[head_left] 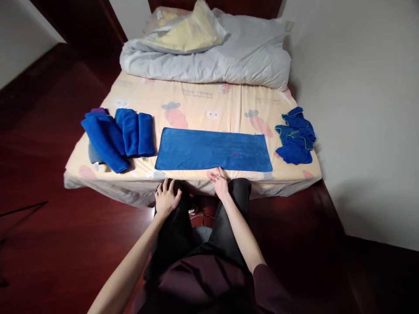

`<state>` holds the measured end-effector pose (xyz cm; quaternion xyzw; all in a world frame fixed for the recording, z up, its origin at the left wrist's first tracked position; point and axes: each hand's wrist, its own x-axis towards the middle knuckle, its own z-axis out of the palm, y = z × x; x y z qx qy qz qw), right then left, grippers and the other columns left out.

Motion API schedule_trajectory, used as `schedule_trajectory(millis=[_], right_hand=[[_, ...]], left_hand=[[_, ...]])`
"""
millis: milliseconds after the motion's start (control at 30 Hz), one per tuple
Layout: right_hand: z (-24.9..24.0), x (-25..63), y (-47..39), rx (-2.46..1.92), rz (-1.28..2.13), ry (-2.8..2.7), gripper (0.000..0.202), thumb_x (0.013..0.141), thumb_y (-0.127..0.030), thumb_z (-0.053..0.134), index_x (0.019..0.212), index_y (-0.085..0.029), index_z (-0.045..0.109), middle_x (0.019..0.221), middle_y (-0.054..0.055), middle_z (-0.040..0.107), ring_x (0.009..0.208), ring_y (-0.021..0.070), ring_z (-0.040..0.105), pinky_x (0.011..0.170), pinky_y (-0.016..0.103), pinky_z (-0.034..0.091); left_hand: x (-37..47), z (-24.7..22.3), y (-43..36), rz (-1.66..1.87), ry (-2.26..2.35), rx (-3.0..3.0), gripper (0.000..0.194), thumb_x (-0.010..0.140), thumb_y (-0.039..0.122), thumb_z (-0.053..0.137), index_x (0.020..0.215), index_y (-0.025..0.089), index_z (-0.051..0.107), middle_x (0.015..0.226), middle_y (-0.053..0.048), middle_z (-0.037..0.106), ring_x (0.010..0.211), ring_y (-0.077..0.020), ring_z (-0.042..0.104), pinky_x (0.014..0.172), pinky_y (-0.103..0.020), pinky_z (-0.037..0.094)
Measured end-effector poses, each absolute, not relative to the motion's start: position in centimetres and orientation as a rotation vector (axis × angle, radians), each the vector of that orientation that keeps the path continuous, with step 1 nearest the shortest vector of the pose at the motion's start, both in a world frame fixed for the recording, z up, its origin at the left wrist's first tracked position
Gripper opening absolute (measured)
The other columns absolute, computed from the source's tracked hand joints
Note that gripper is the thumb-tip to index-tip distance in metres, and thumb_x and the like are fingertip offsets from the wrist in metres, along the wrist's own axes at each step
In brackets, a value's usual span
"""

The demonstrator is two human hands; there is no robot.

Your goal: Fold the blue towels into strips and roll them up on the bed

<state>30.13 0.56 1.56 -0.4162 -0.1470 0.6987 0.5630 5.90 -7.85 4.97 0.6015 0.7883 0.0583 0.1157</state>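
A blue towel [214, 149] lies flat and spread lengthwise across the near part of the bed, with a small reddish spot right of its middle. My right hand [218, 182] is at the middle of the towel's near edge, its fingers stretched forward and the fingertips touching that edge. It grips nothing that I can see. My left hand [167, 198] rests with spread fingers on my left knee, apart from the towel. To the left lie several rolled or folded blue towels [106, 139]. Crumpled blue cloths [296, 137] with green edging lie in a heap to the right.
A bed [199, 98] with a carrot-patterned sheet stands in front of me. Rolled grey bedding [255, 48] and a yellowish pillow [190, 32] lie at its far end. Something purple [100, 110] shows behind the left towels. A wall [356, 109] runs along the right.
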Motion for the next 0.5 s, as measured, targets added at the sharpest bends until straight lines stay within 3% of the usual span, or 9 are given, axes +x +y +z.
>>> schedule_trajectory(millis=[100,167,267,500], right_hand=[[1.5,29.4,1.3,-1.002,1.591,-0.403,0.073,0.076,-0.021,0.071,0.148,-0.031,0.057,0.156,0.010,0.056,0.098,0.0162,0.074,0.088,0.032,0.058],[1.3,28.9,1.5,-1.041,1.539,-0.455,0.078,0.075,-0.019,0.071,0.151,-0.026,0.055,0.125,0.008,0.075,0.086,0.0151,0.073,0.086,0.031,0.057],[0.7,28.5,1.5,-1.103,1.479,-0.511,0.082,0.073,-0.021,0.072,0.153,-0.022,0.052,0.085,-0.001,0.077,0.081,0.0157,0.072,0.083,0.029,0.057],[0.0,28.1,1.6,-1.127,1.446,-0.580,0.082,0.072,-0.023,0.072,0.152,-0.023,0.055,0.086,-0.001,0.077,0.083,0.0164,0.071,0.081,0.029,0.057]], left_hand=[[5.9,5.2,-7.9,0.161,2.308,1.759,0.064,0.101,0.044,0.046,0.160,0.021,0.046,0.172,-0.013,0.033,0.154,-0.0407,0.032,0.122,-0.059,0.036],[6.0,5.3,-7.9,0.147,2.305,1.760,0.063,0.101,0.043,0.046,0.160,0.021,0.047,0.172,-0.013,0.034,0.154,-0.0401,0.032,0.122,-0.059,0.036],[5.9,5.3,-7.9,0.144,2.314,1.770,0.062,0.102,0.044,0.045,0.159,0.020,0.048,0.171,-0.013,0.034,0.154,-0.0398,0.033,0.121,-0.059,0.036],[5.9,5.0,-7.9,0.152,2.315,1.788,0.062,0.103,0.046,0.043,0.159,0.020,0.048,0.171,-0.013,0.035,0.153,-0.0397,0.033,0.121,-0.059,0.036]])
